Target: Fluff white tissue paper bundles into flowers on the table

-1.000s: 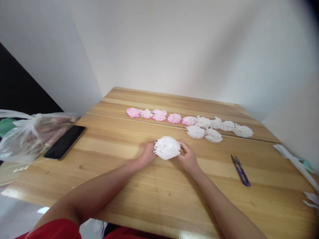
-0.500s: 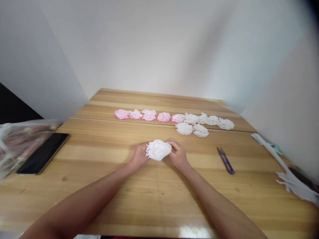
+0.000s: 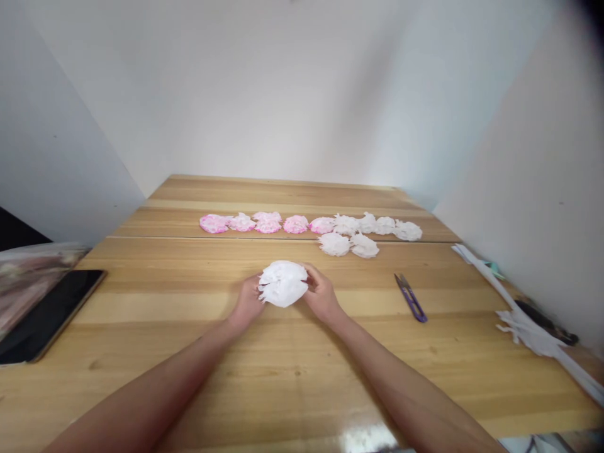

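A white paper flower with ruffled layers is held above the middle of the table, between my two hands. My left hand grips its left edge, the fingertips hidden behind the paper. On the other side my right hand is closed at the flower's right edge, its fingers partly covered. Beyond them lies a row of similar paper flowers, pink-edged ones on the left and plain white ones on the right. Two more white flowers sit just in front of that row.
Purple-handled thread snips lie to the right on the wooden table. At the right edge are long white paper strips and a black object. A black phone and a clear plastic bag lie on the left.
The view has shifted a little to the right. Between my hands the flower has turned or its layers have shifted, now showing a split across its middle.
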A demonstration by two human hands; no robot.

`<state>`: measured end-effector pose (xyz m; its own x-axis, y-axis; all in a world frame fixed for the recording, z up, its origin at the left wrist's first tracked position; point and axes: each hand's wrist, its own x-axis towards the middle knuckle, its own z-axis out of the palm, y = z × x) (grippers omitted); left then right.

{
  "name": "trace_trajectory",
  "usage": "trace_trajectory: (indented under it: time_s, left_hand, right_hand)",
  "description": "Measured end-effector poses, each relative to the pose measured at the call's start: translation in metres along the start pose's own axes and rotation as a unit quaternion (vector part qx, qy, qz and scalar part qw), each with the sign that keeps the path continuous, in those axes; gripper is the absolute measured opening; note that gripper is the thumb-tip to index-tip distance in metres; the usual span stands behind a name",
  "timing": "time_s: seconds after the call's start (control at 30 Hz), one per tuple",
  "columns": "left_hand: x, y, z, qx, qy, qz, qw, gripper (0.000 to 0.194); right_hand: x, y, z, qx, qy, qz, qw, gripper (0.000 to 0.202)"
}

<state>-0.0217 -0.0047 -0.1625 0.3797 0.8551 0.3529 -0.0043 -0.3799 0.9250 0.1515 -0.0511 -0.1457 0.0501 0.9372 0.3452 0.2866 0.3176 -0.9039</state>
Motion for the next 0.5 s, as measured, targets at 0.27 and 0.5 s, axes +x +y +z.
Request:
trace_trajectory:
  time_s: [0.27, 0.5]
  left_hand:
    - [0.0032, 0.0013, 0.0005, 0.004, 0.050, -0.047, 0.998, 0.013]
    - [0.0070, -0.0035, 0.0015, -0.017, 0.041, -0.057, 0.997, 0.011]
  right_hand:
    - [0.0002, 0.0077, 0.0024, -0.007, -0.006, 0.046, 0.999, 0.039]
    - [0.0003, 0.0092, 0.0010, -0.032, -0.015, 0.055, 0.998, 0.032]
